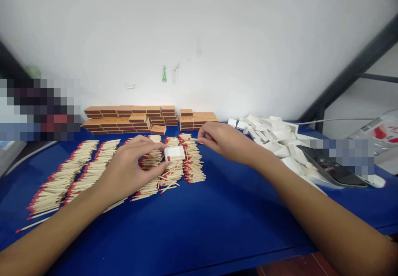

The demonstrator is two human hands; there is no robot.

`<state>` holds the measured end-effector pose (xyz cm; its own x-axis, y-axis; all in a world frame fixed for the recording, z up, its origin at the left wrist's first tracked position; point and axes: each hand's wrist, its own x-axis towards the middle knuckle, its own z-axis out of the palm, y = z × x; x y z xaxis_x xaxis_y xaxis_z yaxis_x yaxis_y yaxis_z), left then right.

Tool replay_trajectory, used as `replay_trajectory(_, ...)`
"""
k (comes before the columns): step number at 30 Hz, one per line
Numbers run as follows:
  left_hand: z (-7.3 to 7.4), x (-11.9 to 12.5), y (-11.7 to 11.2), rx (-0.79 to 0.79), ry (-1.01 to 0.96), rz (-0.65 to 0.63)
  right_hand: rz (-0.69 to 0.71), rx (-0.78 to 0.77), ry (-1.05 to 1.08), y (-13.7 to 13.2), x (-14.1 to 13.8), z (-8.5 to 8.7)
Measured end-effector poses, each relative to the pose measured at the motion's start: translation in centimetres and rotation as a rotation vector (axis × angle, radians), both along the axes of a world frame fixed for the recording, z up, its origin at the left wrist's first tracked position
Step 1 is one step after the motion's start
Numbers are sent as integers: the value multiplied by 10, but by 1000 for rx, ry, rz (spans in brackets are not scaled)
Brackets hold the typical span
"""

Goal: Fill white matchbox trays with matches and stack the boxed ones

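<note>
My left hand [133,164] pinches a small white matchbox tray [174,152] between thumb and fingers, above the rows of matches. Several matches [175,158] with red heads lie along the near side of the tray. My right hand [217,139] is at the far end of the rightmost row of matches [194,168], its fingers curled together. What those fingers hold, if anything, is too small to make out. More rows of red-headed matches [59,180] spread to the left, partly hidden behind my left hand and forearm.
Stacked orange matchboxes [115,122] line the wall, with a second stack [199,120] to their right. A heap of white empty trays [273,133] lies at the right, beside a dark phone [338,170]. Everything rests on a blue table [186,230]. A plastic bag [379,135] is at far right.
</note>
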<state>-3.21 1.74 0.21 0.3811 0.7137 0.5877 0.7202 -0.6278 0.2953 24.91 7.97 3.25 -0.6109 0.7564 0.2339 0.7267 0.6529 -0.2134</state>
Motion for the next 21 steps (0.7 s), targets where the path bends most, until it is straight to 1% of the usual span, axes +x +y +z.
replay_trajectory(4, 1, 4, -2, -16, -8, -23, 76, 6, 97, -23, -21, 0)
replay_trajectory(7, 0, 5, -3, -3, -11, -38, 96, 19, 59, -31, -30, -5)
replay_trajectory(11, -3, 6, -4, 31, -11, -68, 100, 75, -6, -33, -36, -13)
replay_trajectory(16, -5, 7, -4, 39, -13, -80, 100, 97, -71, -35, -40, -20)
replay_trajectory(18, -6, 7, -3, 43, -15, -84, 107, 92, -59, -36, -39, -20)
replay_trajectory(21, -7, 6, -2, 29, -21, -69, 138, 66, 37, -32, -33, -14)
